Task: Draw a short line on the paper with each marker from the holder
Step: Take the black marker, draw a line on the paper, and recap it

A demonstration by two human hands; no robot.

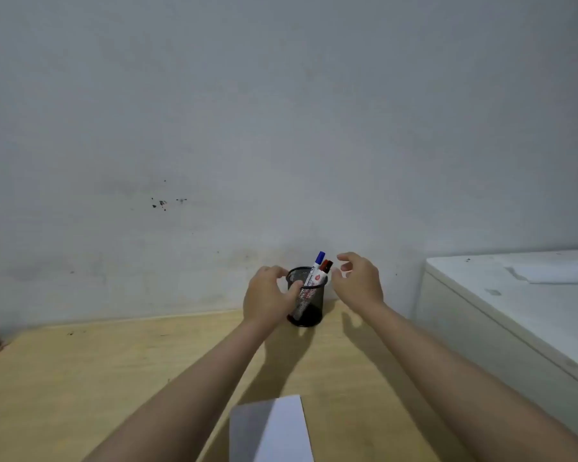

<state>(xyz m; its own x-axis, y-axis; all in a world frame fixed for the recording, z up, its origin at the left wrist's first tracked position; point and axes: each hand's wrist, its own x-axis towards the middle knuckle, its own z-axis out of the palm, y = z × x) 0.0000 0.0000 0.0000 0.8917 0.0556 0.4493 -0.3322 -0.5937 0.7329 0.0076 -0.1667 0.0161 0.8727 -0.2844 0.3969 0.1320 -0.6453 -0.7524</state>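
A black mesh holder (311, 311) stands at the far edge of the wooden table (114, 378), close to the wall. Two markers lean in it: one with a blue cap (320, 257) and one with a red cap (326, 265). My left hand (266, 300) wraps the holder's left side, thumb across its front. My right hand (359, 281) hovers just right of the marker caps, fingers apart and curled, holding nothing. A white sheet of paper (281, 431) lies near the front edge, between my forearms.
A grey wall rises directly behind the holder. A white cabinet (514, 311) stands to the right of the table, its top higher than the tabletop, with a pale sheet (561, 275) on it.
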